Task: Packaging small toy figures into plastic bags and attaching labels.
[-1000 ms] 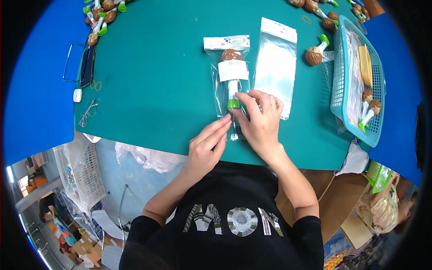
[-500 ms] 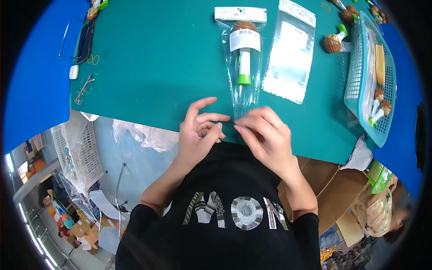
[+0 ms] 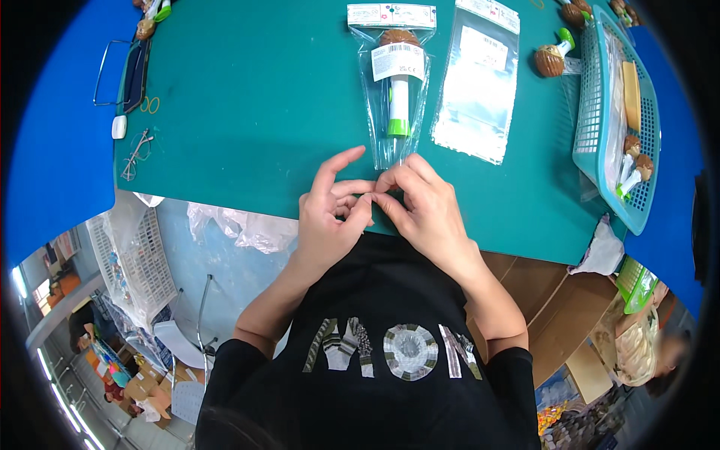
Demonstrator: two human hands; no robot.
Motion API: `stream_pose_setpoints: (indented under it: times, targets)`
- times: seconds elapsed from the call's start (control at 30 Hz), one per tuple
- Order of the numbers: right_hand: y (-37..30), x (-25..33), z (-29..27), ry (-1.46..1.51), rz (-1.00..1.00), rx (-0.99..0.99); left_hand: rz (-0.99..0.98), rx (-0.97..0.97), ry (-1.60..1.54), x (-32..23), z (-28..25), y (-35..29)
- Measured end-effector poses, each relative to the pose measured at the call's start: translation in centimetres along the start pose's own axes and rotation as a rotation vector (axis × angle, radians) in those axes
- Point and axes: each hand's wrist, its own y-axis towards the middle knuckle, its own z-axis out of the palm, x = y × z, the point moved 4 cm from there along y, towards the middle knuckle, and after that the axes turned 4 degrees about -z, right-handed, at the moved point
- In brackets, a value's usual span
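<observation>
A clear plastic bag (image 3: 373, 150) with a white printed header lies on the green table. Inside it is a brush-like item (image 3: 399, 105) with a brown round head, a white handle and a green end; a white label wraps the bag below the head. Just below the bag's lower end, my left hand (image 3: 334, 214) and my right hand (image 3: 424, 206) meet at the fingertips. My left index finger sticks up while the other fingers curl in toward the thumb. My right thumb and index finger are pinched together. Whatever sits between the fingertips is too small to make out.
Right of the bag lies a flat clear bag (image 3: 477, 90) with a white header. A teal basket (image 3: 592, 112) at the right holds more brown-headed items, and another one (image 3: 551, 60) lies beside it. Glasses (image 3: 137, 155) and rubber bands (image 3: 149, 104) lie at the left.
My right hand has moved left, and its fingertips now touch those of my left hand. The whole table has shifted slightly up and left in the view.
</observation>
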Motion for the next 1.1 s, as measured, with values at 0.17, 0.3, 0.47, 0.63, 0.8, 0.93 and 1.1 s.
stream_pose_setpoints:
  times: [0.17,0.3,0.47,0.63,0.8,0.93,1.1]
  targets:
    - [-0.2,0.1,0.0,0.012,0.044,0.027,-0.035,0.015,-0.040,0.1,0.0,0.2]
    - [-0.3,-0.2,0.3,0.080,0.056,-0.054,-0.006,-0.001,-0.055,0.5,-0.1,0.2]
    - [-0.4,-0.5,0.3,0.045,0.040,-0.031,0.012,-0.009,-0.061,0.4,-0.1,0.3]
    - [-0.4,-0.2,0.1,0.121,0.075,-0.068,0.003,-0.010,-0.065,0.2,-0.2,0.3]
    - [-0.4,-0.3,0.3,0.065,0.028,-0.037,0.010,0.005,-0.049,0.6,-0.3,0.5]
    - [-0.4,-0.3,0.3,0.057,0.002,-0.055,-0.020,-0.024,-0.073,0.1,-0.2,1.2]
    - [-0.7,-0.3,0.5,0.086,-0.007,-0.088,0.019,0.011,-0.055,0.7,-0.5,2.1]
